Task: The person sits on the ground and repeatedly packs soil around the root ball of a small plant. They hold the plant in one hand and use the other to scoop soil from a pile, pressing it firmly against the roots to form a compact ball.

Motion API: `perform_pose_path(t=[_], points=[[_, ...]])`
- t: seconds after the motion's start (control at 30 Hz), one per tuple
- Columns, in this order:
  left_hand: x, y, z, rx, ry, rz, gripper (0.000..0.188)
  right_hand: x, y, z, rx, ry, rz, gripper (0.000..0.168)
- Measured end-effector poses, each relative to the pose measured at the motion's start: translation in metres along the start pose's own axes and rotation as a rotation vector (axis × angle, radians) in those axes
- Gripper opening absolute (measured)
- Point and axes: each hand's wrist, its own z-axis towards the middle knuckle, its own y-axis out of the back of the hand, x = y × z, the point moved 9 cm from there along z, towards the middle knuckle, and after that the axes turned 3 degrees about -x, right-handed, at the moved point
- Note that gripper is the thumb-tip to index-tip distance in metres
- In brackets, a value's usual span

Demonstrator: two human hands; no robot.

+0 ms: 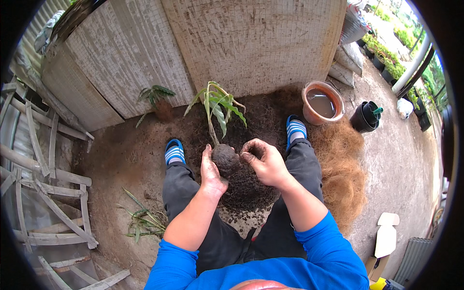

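My left hand (212,172) cups a round, dark root ball (225,159) of packed soil from its left side and below. Out of the ball rises a leafy green plant (221,105) with a bare lower stem, leaning slightly left. My right hand (264,159), dirty with soil, is at the ball's right side with thumb and index finger brought close together. Whether anything fine is pinched between those fingertips cannot be made out. Under both hands, between my legs, lies a heap of dark soil (246,194).
At right, brown coconut-like fibre (342,174) lies beside my leg. Beyond it stand a bucket of murky water (307,112) and stacked black pots (357,121). Another small plant (165,108) stands by the panel wall (253,43). Cut leaves (145,219) and a bamboo frame (54,177) are left.
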Motion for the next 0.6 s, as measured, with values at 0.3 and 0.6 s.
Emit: perform_pose_path(t=[0.3, 0.6], points=[[0.015, 0.006, 0.013, 0.069, -0.019, 0.195, 0.044, -0.003, 0.026, 0.002, -0.192, 0.082, 0.347, 0.007], [0.023, 0.000, 0.009, 0.047, -0.036, 0.245, 0.043, -0.007, 0.041, 0.004, -0.280, 0.084, 0.701, 0.010]])
